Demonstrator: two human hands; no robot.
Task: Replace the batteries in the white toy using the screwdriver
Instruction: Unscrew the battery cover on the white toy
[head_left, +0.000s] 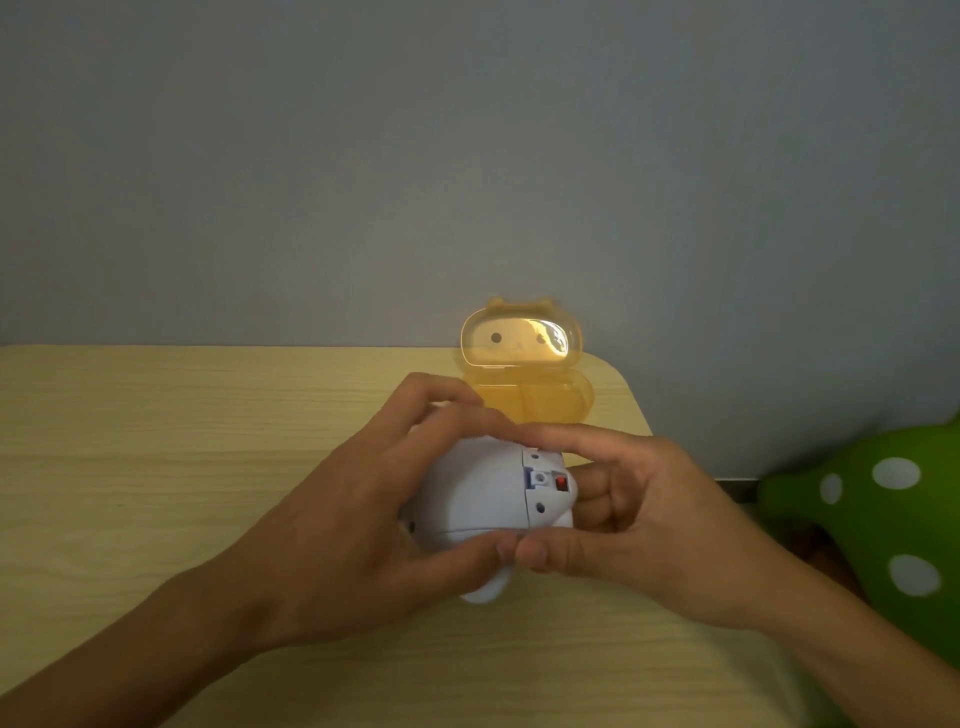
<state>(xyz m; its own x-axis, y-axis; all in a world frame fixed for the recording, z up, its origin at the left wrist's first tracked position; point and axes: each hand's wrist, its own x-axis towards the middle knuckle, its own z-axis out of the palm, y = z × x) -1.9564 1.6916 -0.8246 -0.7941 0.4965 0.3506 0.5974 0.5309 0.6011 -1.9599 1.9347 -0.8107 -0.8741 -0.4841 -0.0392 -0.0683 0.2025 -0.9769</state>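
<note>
From my remote station I record the scene from the left across. The wooden table runs pale and bare on its left part, with a grey wall behind it. My left hand comes in from the lower left and is wrapped around the left side of the white toy, fingers curled over its top and thumb pressed along its lower edge; the grip is closed on the toy. The toy is held between both hands just above the table, near the table's right front part, lying on its side with its underside turned toward the right. On that underside I note a small recessed panel with a screw hole and a red switch beside it. Behind the toy, near the wall, stands a yellow translucent case with its lid up, a small face printed on the lid. My right hand clamps the toy's right end, index finger over the top, thumb below touching the left thumb. At far right a green object with white spots lies off the table edge.
</note>
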